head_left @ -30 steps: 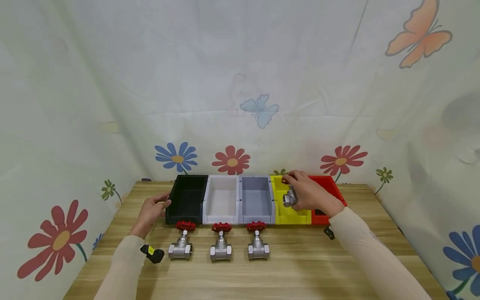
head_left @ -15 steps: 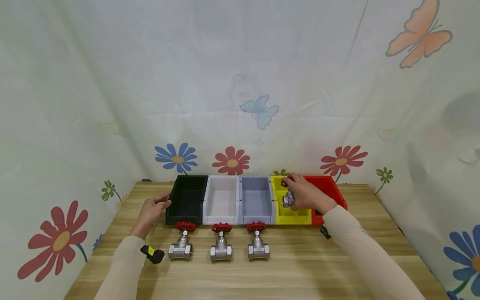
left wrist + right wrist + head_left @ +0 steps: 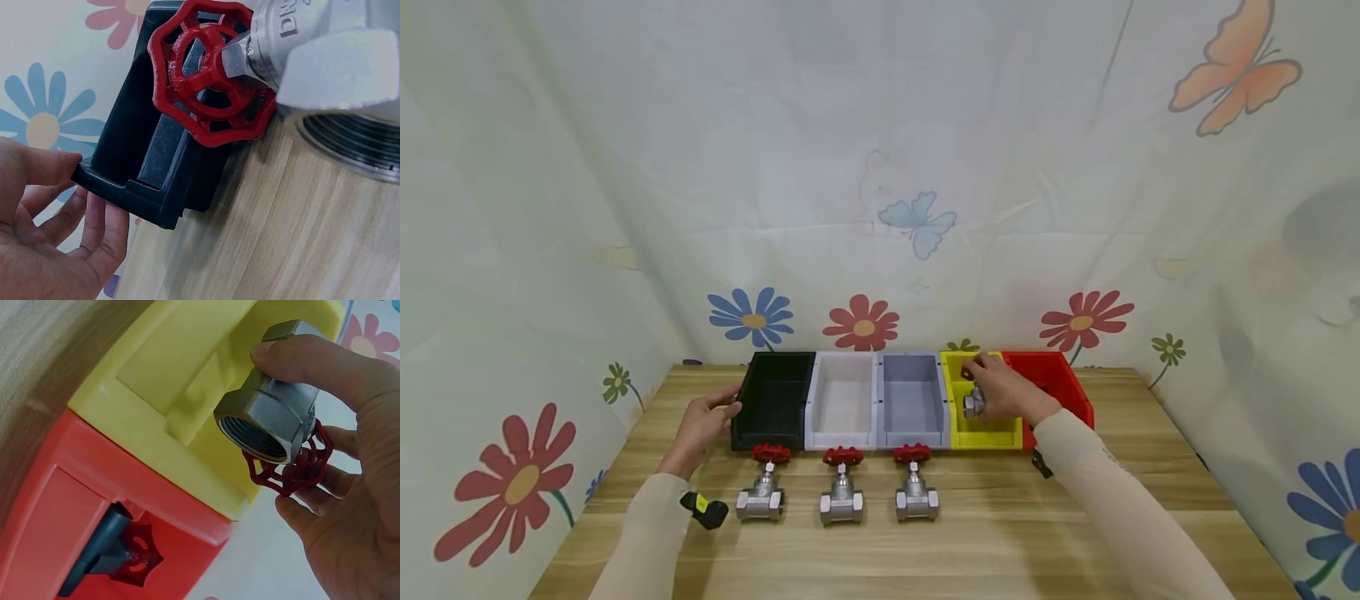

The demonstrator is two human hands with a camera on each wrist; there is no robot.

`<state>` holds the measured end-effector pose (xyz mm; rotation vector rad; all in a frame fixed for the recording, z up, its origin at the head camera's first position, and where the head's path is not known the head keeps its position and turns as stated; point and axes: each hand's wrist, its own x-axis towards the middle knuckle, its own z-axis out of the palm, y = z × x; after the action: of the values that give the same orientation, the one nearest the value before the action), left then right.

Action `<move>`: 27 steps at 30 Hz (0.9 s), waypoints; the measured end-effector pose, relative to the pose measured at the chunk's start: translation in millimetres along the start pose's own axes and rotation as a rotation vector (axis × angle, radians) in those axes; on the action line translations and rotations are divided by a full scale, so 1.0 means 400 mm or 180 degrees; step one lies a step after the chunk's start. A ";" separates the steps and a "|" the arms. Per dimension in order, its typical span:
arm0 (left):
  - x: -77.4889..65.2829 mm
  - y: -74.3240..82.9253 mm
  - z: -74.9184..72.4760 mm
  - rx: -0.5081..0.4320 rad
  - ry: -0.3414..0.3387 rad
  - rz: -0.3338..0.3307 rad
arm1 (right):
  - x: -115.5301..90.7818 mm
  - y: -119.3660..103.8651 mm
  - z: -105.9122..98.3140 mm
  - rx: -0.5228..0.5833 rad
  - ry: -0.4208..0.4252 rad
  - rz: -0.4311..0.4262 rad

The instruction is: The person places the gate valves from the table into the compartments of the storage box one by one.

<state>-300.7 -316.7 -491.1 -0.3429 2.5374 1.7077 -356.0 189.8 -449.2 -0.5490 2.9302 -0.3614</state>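
My right hand (image 3: 1006, 390) holds a steel gate valve (image 3: 269, 406) with a red handwheel (image 3: 290, 465), thumb on the body and fingers at the wheel. The valve is over the yellow bin (image 3: 992, 438), inside its outline in the head view. At the far left, my left hand (image 3: 702, 423) grips the side rim of the black bin (image 3: 125, 192), thumb on top and fingers against the outside. In front of the bins stand three similar valves: a left one (image 3: 761, 500), a middle one (image 3: 842, 502) and a right one (image 3: 917, 498).
Between the black and yellow bins sit a white bin (image 3: 842, 439) and a grey bin (image 3: 913, 438). The red bin (image 3: 1078, 396) at the right end contains another valve with a red wheel (image 3: 139, 553). All rest on a wooden table (image 3: 880, 554) before a flowered curtain (image 3: 790, 167).
My right hand has moved slightly left and lower over the yellow bin with the gate valve, its forearm shifting left too. My left hand stays on the black bin.
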 end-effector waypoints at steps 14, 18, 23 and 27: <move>0.001 -0.003 -0.002 -0.0023 -0.0052 -0.0012 | 0.018 -0.001 0.031 -0.0055 -0.0145 0.0082; 0.003 -0.006 -0.003 0.0001 -0.0041 0.0013 | 0.019 -0.007 0.034 -0.0103 -0.0166 0.0100; 0.004 -0.009 -0.002 -0.0006 -0.0043 0.0003 | 0.028 -0.007 0.045 -0.0169 -0.0200 0.0138; 0.003 -0.005 -0.002 -0.0004 -0.0034 0.0003 | 0.039 -0.003 0.058 -0.0131 -0.0229 0.0154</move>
<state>-301.2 -318.4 -492.9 -0.3319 2.5296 1.7069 -365.7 178.3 -472.7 -0.4851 2.8814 -0.2706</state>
